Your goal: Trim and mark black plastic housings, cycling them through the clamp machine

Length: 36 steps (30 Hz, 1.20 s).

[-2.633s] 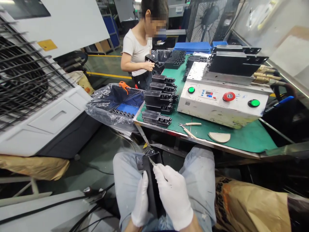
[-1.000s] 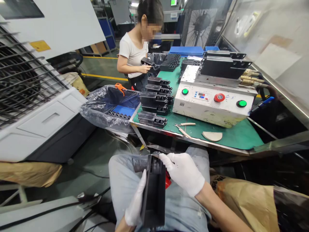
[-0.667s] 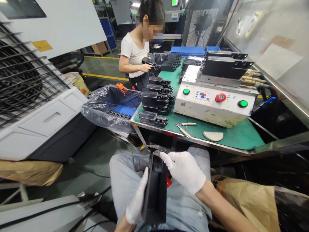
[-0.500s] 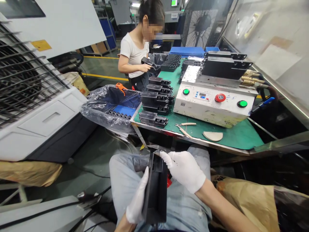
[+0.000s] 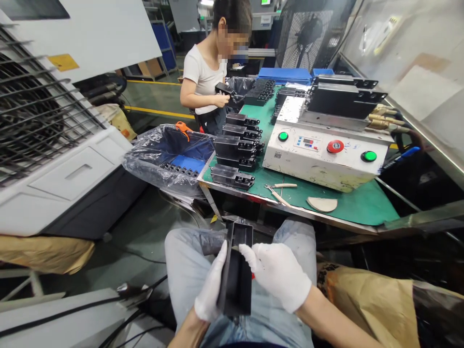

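My left hand (image 5: 212, 289) wears a white glove and grips the left side of a long black plastic housing (image 5: 237, 285). The housing is a hollow, open box held upright above my lap, its cavity facing me. My right hand (image 5: 277, 270), gloved too, has its fingers curled at the housing's right edge, about halfway up. A small red piece (image 5: 253, 276) peeks out beneath that hand; what the fingers close on is hidden. Similar black housings (image 5: 232, 178) stand in a row on the green-topped table (image 5: 377, 205) ahead.
Side cutters (image 5: 281, 192) and a half-round pale pad (image 5: 322, 204) lie near the table's front edge. Behind them stands a white control box (image 5: 319, 166) bearing a black housing. A plastic-lined bin (image 5: 145, 166) is at left. A co-worker (image 5: 203, 82) handles another black part.
My right hand has slid down from the housing's top end to about its middle. The housing has risen slightly, and its top end is uncovered. My left hand still holds it.
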### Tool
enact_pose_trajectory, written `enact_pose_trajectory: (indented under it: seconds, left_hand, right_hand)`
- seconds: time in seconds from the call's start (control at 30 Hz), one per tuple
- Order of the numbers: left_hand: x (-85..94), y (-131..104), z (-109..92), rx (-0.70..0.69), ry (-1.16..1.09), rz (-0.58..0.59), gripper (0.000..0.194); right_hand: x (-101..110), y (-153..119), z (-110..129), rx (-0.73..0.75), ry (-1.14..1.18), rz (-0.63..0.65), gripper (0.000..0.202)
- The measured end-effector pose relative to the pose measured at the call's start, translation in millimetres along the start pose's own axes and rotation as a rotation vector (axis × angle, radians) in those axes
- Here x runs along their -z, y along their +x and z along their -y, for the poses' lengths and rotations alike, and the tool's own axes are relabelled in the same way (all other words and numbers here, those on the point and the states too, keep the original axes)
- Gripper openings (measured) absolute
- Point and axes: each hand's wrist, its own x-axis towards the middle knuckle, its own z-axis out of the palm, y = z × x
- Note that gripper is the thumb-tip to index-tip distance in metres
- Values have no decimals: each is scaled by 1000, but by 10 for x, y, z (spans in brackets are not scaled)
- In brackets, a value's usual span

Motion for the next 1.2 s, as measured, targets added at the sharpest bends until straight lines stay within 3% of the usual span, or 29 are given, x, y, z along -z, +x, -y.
enact_pose_trajectory:
  seconds: [0.2,0.37,0.57,0.73,0.8,0.87,0.97,1.07,1.13,1.2]
  left_hand:
    - [0,78,-26,-47,99,-85,57]
    - [-63,107,-76,-58,157,-97,62]
    - [-97,215,-90,-122,194,-148,64]
    - [-114,310,-89,-146,220,-116,63]
    - [-181,345,-149,-233,350,-151,64]
    - [-352,400,-272,-392,601,-166,64]
    - [-850,578,-523,-714,1179,-55,65]
    - [-1509,933,-664,-1028,1814,172,79]
    - [-1900,1243,-617,-1178,2126,359,83]
    - [-2178,1548,-479,-1226,2292,506,80]
  right_hand:
    - [-49,-179,94,47,-22,-31,56]
    - [-13,-282,145,94,-29,67,49]
    - [-30,-341,145,20,20,81,61]
    - [103,-390,8,209,177,157,48]
    - [161,-454,-122,157,330,182,48]
    - [168,-555,-268,-20,477,143,53]
    - [62,-733,-416,-204,565,58,54]
    - [-125,-866,-420,-276,552,-21,50]
    - [-257,-919,-384,-297,541,-76,50]
    - [-394,-958,-370,-312,529,-108,53]
